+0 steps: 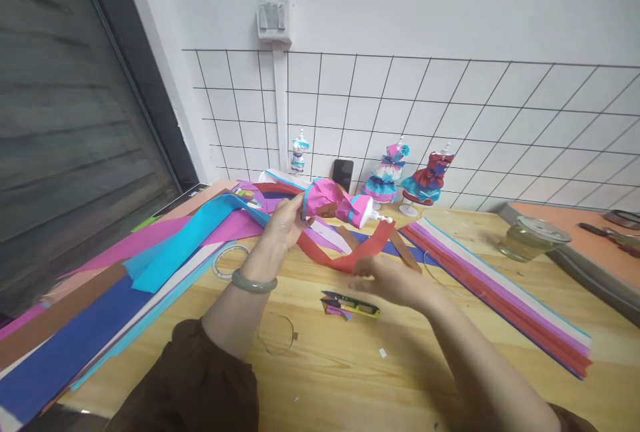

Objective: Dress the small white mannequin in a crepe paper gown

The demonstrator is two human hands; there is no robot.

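Doll [336, 204] tilted in left hand [286, 222]; right hand [383, 279] above snips [353, 304], fingers half curled, grip unclear.

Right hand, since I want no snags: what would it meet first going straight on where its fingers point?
For the right hand, probably the red strip, at its low bend just beyond the fingertips; depth is unclear, so it might pass over or under.

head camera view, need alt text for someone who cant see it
The left hand holds a small mannequin in a mostly pink dress sideways above a wooden table; the blurred right hand is near yellow-handled snips. Colourful strips lie on both sides, and three more dressed mannequins and a phone stand by the wall.
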